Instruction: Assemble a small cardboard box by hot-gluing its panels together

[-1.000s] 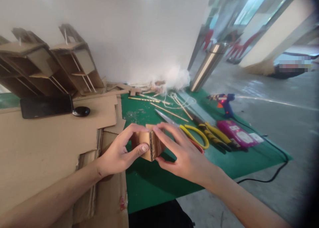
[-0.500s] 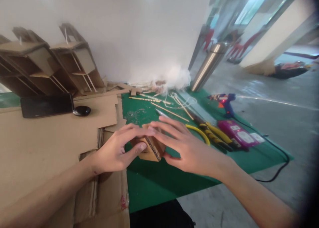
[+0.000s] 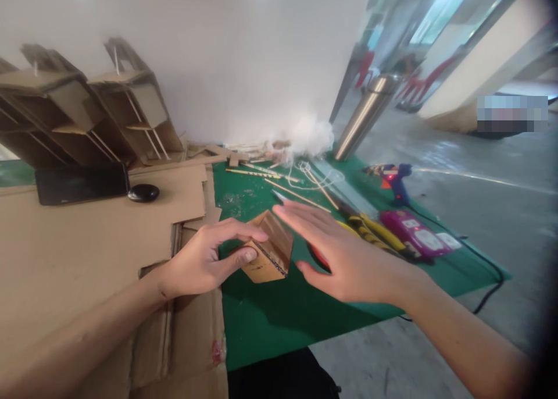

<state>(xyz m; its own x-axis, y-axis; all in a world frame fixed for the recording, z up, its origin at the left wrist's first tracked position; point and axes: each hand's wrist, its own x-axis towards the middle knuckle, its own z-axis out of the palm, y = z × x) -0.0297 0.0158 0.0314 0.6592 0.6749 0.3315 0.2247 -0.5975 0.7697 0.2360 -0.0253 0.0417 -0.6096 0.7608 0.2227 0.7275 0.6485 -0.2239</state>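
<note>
A small folded cardboard piece (image 3: 272, 250), like a little box with dark edges, is pinched between the thumb and fingers of my left hand (image 3: 209, 256) above the green tabletop (image 3: 279, 323). My right hand (image 3: 344, 253) hovers just right of it, apart from the cardboard, with fingers stretched and thumb spread. Something red and yellow lies partly hidden beneath that hand. A pointed blade-like tip (image 3: 279, 196) shows beyond its fingertips.
Large cardboard sheets (image 3: 87, 236) cover the left, carrying a phone (image 3: 82, 184) and a mouse (image 3: 143, 193). Cardboard models (image 3: 135, 108) stand behind. At right are a steel flask (image 3: 366, 117), glue gun (image 3: 396, 181), purple power strip (image 3: 418, 234) with cable, and yellow-black pliers (image 3: 375, 234). Thin sticks (image 3: 300, 195) lie centrally.
My right hand has come off the cardboard piece and moved a little to the right. My left hand keeps its hold, and more of the cardboard's face shows.
</note>
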